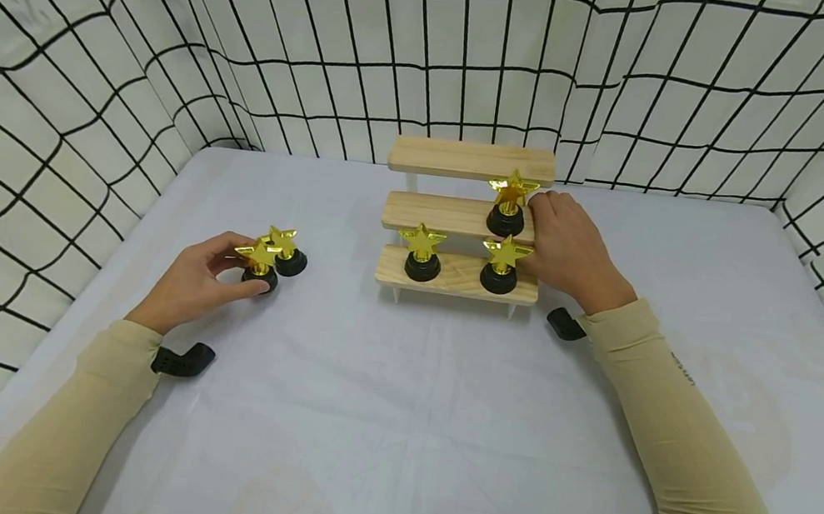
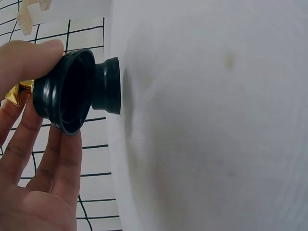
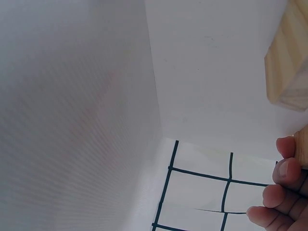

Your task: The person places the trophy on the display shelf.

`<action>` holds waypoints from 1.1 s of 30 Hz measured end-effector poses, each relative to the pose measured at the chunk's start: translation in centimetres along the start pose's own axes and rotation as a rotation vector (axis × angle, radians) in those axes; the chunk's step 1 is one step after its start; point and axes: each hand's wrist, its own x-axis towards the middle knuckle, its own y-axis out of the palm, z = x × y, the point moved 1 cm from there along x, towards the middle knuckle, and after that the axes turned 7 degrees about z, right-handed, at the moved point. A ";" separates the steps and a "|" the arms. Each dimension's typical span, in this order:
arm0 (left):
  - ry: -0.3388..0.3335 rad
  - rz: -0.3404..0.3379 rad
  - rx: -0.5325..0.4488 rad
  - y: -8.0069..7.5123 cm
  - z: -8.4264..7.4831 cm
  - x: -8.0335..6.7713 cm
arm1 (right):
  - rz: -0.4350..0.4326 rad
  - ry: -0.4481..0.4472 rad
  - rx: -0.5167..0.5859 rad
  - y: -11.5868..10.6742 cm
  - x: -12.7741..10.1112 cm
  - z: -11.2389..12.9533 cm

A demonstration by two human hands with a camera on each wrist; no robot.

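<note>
On the white tabletop at left, left hand gripping a star trophy, its hollow black base seen only by the left wrist view, right hand beside the shelf trophy on the wooden shelf, fingers curled, hold unclear.

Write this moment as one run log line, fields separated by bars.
left hand: grips star trophy on table | right hand: at middle-step trophy, grip unclear | wooden stepped shelf: three trophies

You face a white table enclosed on three sides by white cloth walls with a black grid.
</note>
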 end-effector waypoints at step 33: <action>0.121 -0.035 0.020 -0.8 -3.6 0.8 | -0.001 0.007 0.000 -0.1 0.0 0.1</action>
